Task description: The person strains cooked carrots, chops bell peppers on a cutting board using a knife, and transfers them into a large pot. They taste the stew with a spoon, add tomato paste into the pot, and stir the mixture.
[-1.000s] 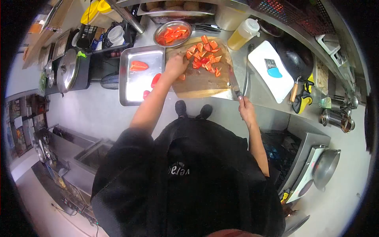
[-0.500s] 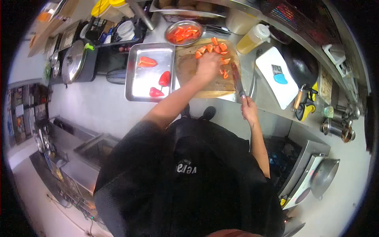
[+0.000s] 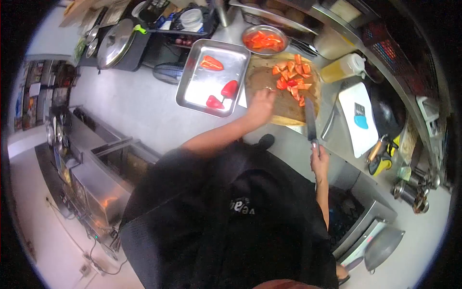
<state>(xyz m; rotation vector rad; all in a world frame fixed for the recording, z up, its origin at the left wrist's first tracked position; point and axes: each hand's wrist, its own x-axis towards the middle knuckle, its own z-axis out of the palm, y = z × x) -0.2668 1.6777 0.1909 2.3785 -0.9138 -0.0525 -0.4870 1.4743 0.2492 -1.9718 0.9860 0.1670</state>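
From where I stand, the person's left hand is low over the near left part of a wooden cutting board; its fingers are blurred, and I cannot tell whether they pinch anything. The right hand, just off the board's near right corner, has its fingers wrapped round the handle of a kitchen knife. The blade points away from the person, along the board's right edge.

The cut red pepper pieces are scattered over the far right half of the board, the nearest one close to the knife tip. To the left, a metal tray carries larger pepper sections: one at the far side, two together at the near right. Just beyond the board, a steel pan holds more chopped pepper. Right of the board on the bench are a squeeze bottle and, nearer, a white board bearing a blue-handled cutter.
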